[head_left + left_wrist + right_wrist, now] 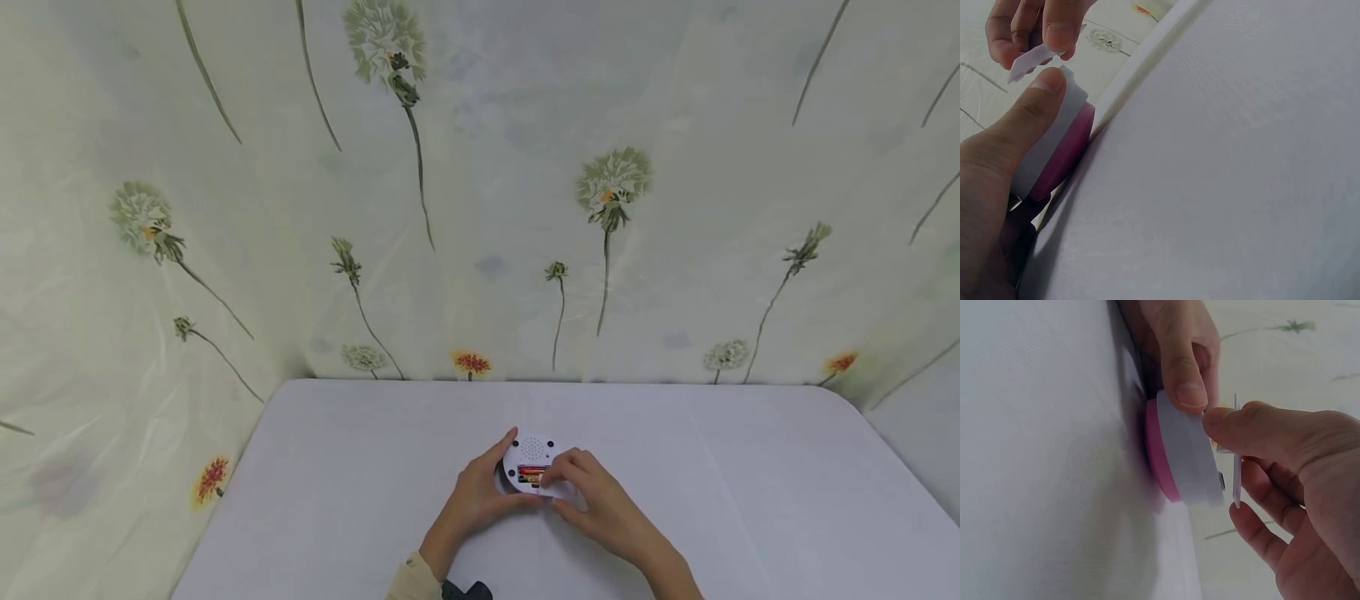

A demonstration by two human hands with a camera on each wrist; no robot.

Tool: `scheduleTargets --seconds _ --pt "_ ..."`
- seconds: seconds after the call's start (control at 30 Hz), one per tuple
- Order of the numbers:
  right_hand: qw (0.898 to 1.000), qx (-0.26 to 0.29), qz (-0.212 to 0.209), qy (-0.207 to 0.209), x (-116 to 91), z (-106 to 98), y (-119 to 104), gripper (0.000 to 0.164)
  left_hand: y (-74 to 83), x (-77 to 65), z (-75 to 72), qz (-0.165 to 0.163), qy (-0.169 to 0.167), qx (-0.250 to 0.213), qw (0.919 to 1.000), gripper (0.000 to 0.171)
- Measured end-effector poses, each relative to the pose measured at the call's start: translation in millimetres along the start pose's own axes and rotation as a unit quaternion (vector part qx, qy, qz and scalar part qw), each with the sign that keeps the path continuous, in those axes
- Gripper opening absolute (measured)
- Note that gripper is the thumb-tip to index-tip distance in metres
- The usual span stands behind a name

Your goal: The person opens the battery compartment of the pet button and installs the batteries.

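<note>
A small round device, white with a pink underside, lies with its back face up on the table. That face has a ring of speaker holes, dark feet, and an uncovered battery compartment with red and orange batteries inside. My left hand grips the device by its rim, the thumb on the near side. Between thumb and fingers, my right hand pinches a thin white battery cover, held just above the compartment and apart from the device in the left wrist view.
A white cloth covers the table. Behind it and along the left hangs a pale curtain printed with dandelions. A dark object shows at the left wrist, beside a beige sleeve.
</note>
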State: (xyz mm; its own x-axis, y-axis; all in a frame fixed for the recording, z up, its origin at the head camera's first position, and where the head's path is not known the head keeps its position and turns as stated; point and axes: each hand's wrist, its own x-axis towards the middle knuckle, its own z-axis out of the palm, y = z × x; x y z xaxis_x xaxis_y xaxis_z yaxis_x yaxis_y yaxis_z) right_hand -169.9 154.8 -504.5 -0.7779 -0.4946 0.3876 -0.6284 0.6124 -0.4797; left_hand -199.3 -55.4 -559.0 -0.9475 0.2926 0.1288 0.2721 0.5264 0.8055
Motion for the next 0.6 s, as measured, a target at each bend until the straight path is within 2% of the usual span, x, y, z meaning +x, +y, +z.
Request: scheduleTargets --seconds 0.37,0.6 --pt "1.000 -0.009 -0.018 0.014 2.8 6.8 1.8 0.037 -0.3 0.1 0.5 0.009 0.002 0.005 0.9999 0.101" --pt "0.999 -0.012 -0.033 0.026 3.6 10.0 3.3 0.036 0.3 0.0 -0.9 0.004 0.000 0.003 1.0000 0.101"
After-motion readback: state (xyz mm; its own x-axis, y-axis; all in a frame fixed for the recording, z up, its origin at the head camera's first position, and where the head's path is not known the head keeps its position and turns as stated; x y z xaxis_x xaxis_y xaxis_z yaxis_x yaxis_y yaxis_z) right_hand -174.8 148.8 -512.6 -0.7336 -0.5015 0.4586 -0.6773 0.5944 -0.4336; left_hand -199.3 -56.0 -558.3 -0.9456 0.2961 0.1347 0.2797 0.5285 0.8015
